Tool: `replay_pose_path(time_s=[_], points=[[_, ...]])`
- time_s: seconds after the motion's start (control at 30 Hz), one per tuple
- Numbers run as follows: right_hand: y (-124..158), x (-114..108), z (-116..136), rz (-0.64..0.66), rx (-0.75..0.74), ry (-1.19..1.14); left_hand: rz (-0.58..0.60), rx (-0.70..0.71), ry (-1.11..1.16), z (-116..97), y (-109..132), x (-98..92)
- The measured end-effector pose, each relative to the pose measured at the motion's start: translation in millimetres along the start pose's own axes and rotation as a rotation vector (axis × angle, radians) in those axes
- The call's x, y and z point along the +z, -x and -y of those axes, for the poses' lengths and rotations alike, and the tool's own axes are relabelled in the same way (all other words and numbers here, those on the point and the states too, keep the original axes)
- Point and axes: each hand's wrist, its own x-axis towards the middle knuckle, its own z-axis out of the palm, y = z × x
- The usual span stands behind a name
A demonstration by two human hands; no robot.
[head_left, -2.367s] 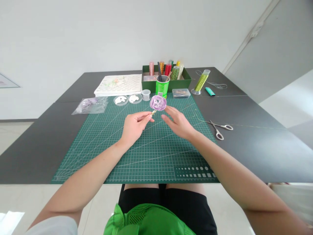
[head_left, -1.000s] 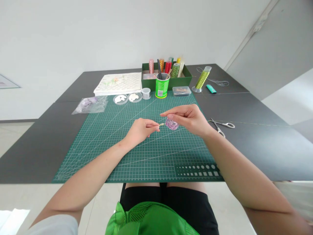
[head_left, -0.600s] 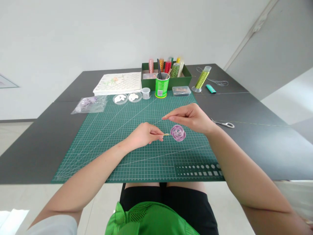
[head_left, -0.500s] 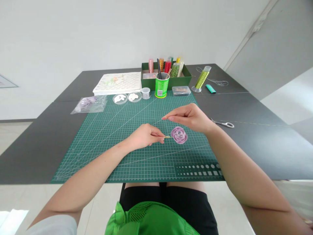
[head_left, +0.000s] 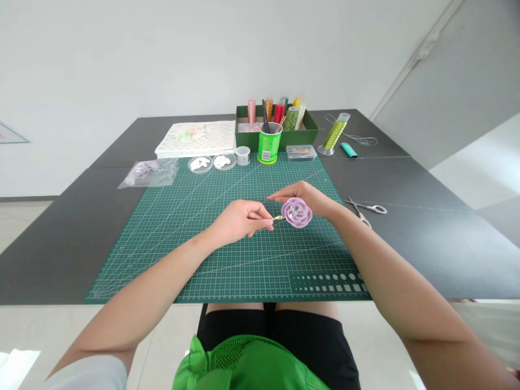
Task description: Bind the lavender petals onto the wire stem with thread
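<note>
left hand (head_left: 240, 219) is pinched shut on the short gold stem (head_left: 278, 218) of a purple flower (head_left: 298, 212), thumb and forefinger clamped at the stem's near end. the flower is held low over the middle of the green cutting mat (head_left: 195, 249), head pointing right with the petals open toward us. i can't tell if it touches the mat.

right hand (head_left: 311, 196) sits just behind the flower, partly hidden by it. its fingers are curled in and the tips aim toward the left hand. cannot tell if they pinch anything or sit loose.

around them on the dark table (head_left: 410, 179):
- scissors (head_left: 368, 208) just right of the right wrist, at the mat's edge
- green cup (head_left: 268, 145) of tools at the far edge of the mat, with a green box (head_left: 309, 133) of spools behind it
- small clear box (head_left: 301, 153) right of the cup, then a green wire spool (head_left: 333, 135) and a teal lighter (head_left: 348, 150)
- two clear dishes (head_left: 200, 163) and a small jar (head_left: 242, 155) left of the cup
- a white board (head_left: 195, 138) behind the dishes, a plastic bag (head_left: 148, 173) far left
</note>
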Motion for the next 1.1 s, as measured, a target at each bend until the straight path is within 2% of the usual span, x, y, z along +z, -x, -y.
replay_pose_path(time_s=[0.13,0.27,0.53,0.83,1.1], points=[[-0.3,0.0,-4.1,-0.025,0.003,0.038,-0.149,0.104,0.024,-1.2,-0.8,-5.3],[0.5,2.0,1.1,-0.012,0.018,0.007,-0.290,0.132,0.091,-0.5,-3.8,-10.1],[2.4,-5.9,3.1,0.089,0.109,0.047,-0.447,0.130,0.192,2.9,-10.0,-20.4],[10.9,-21.7,11.6,0.137,0.090,-0.028,-0.553,0.085,0.213,9.8,-17.6,-25.9],[17.1,-28.6,27.8,0.176,0.004,-0.143,-0.573,0.050,0.206,14.7,-20.5,-30.5]])
